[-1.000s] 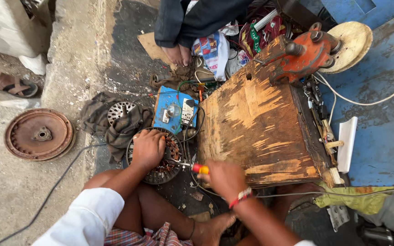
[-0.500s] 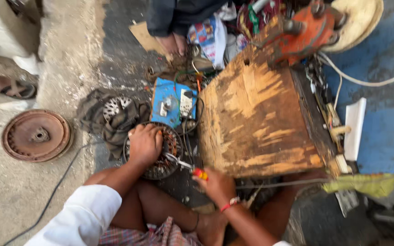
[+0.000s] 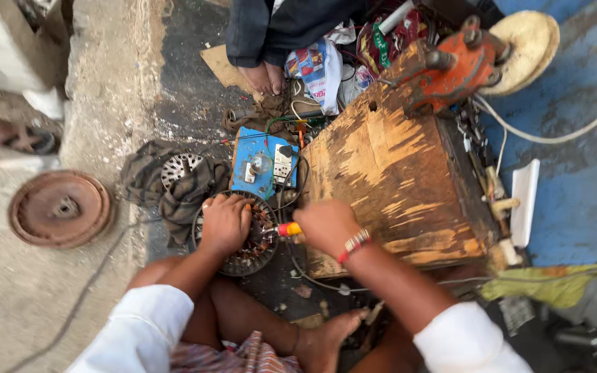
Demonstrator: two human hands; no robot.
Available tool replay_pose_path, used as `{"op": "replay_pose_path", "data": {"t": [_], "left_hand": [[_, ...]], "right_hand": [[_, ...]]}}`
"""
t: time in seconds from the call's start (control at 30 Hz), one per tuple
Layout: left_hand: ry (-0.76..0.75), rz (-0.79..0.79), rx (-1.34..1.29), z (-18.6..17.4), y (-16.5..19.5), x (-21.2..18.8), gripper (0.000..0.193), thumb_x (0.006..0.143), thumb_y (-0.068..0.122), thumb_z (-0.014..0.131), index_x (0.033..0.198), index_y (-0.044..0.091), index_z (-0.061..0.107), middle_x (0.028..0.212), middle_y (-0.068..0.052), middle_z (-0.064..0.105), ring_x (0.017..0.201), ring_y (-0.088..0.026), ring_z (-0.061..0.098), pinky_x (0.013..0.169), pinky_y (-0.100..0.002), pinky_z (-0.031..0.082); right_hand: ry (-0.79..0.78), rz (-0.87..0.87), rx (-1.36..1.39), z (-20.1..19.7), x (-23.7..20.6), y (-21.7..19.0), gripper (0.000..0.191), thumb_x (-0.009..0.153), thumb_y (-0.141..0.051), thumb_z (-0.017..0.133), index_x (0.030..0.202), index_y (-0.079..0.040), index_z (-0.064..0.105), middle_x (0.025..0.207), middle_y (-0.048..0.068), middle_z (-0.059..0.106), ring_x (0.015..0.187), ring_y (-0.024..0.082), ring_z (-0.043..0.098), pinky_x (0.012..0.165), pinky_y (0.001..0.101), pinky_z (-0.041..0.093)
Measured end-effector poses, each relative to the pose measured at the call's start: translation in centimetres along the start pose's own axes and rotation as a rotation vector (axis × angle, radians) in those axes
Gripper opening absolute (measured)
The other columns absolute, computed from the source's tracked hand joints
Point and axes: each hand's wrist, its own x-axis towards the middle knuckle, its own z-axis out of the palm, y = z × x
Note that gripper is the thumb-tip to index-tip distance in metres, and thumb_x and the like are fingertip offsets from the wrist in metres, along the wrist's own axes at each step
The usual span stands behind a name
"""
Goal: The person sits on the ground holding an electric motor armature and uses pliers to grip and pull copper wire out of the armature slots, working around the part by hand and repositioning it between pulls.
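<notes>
Rough concrete ground fills the left of the head view, with dark, oil-stained floor beside it and a blue painted panel on the right. I see a worn wooden box standing on the floor, an orange vise on its far corner and a pale round disc just beyond that.

My left hand lies palm down on a round motor winding that sits on the floor against the box's near left corner; the fingers are curled over its rim, pressing it in place. My right hand is closed around a screwdriver with a red and yellow handle, its tip pointing into the winding just beside the left hand.

Touching the winding's far side is a blue electrical board with a bulb and a socket. A dark rag lies left of it, draped round a small metal fan part. A rusty round cover rests well apart on the concrete. Another person's bare feet stand at the far edge, beside a printed bag.
</notes>
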Motion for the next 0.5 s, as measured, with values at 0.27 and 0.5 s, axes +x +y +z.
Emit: {"op": "replay_pose_path", "data": {"t": [0.27,0.5], "left_hand": [[-0.004,-0.025,-0.042,0.7,-0.5,0.0,0.031,0.093,0.023,0.054,0.109,0.014,0.079,0.11,-0.003,0.074,0.099,-0.027,0.061,0.097,-0.049,0.039],[-0.012,-0.004,-0.02,1.1,0.4,-0.1,0.03,0.095,0.027,0.055,0.11,0.017,0.079,0.112,-0.002,0.074,0.104,-0.029,0.062,0.103,-0.049,0.04]], "right_hand": [[0.407,0.596,0.786,16.2,-9.3,-6.2,0.036,0.08,-0.044,0.082,0.098,-0.013,0.078,0.075,0.013,0.073,0.065,0.032,0.069,0.054,0.0408,0.053],[0.206,0.637,2.081,25.0,-11.9,-13.0,0.038,0.095,-0.035,0.071,0.114,-0.002,0.069,0.086,0.003,0.074,0.073,0.01,0.067,0.068,0.026,0.054]]}}
